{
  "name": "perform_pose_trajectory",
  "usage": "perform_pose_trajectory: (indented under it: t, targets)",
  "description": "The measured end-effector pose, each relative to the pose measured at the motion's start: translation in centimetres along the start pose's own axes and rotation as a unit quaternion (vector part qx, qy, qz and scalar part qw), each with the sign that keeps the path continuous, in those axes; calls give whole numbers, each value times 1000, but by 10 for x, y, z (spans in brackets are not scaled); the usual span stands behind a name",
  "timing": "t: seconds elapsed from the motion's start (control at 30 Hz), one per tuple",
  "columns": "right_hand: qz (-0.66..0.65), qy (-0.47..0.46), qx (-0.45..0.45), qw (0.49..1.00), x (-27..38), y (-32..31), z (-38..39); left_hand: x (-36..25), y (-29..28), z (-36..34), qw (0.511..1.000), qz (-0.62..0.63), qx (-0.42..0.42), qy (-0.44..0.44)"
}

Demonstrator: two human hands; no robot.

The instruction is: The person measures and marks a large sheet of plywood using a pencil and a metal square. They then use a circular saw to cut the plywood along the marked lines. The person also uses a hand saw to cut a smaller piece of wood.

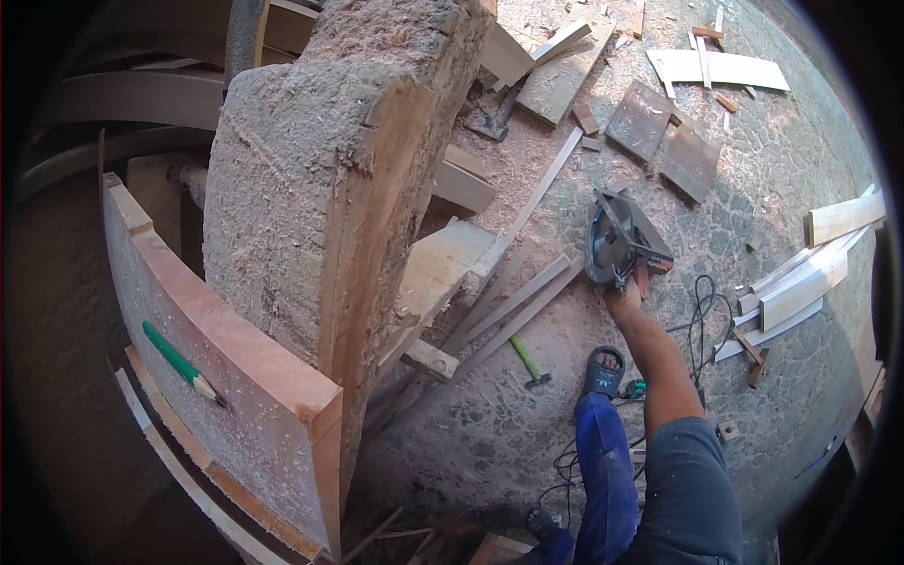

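Note:
My right arm stretches out over the floor, and my right hand [625,299] is closed round the handle of a circular saw [614,247]. The saw has a dark round guard and a flat base plate. It is close to the floor; whether it touches the ground I cannot tell. My left hand does not show. At the left, a large green pencil [172,358] lies against the sawdust-covered face of a curved wooden piece [245,414], which stands beside a thick timber workbench [282,179].
A hammer with a lime handle [524,356] lies near my sandalled foot [604,371]. Black cable [702,311] loops right of my arm. Pale curved boards [800,282] are stacked at the right. Brown panels [640,121] and offcuts lie beyond the saw among sawdust.

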State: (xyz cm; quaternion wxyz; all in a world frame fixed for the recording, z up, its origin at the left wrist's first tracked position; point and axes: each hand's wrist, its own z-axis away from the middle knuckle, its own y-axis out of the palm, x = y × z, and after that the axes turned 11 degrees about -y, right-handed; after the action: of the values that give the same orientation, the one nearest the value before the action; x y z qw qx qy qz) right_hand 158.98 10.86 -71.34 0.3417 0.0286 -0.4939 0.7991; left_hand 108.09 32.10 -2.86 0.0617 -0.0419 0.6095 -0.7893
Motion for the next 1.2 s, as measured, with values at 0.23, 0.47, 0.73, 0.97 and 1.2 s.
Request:
perform_pose_trajectory:
  t: [0.23, 0.47, 0.73, 0.97, 1.2]
  targets:
    - [348, -151, 154, 912, 32, -31, 17, 1, -14, 25, 1000, 15, -8, -11]
    - [61, -279, 391, 875, 155, -114, 188, 23, -38, 29, 987, 153, 39, 7]
    - [-270, -436, -166, 842, 458, -460, 324, 78, -40, 61, 996, 37, -57, 65]
    - [-67, -552, -147, 818, 572, -439, 205, 63, -33, 37, 988, 63, -100, 98]
    - [-161, -476, -108, 858, 537, -461, 251, 82, -30, 57, 985, 83, -134, 72]
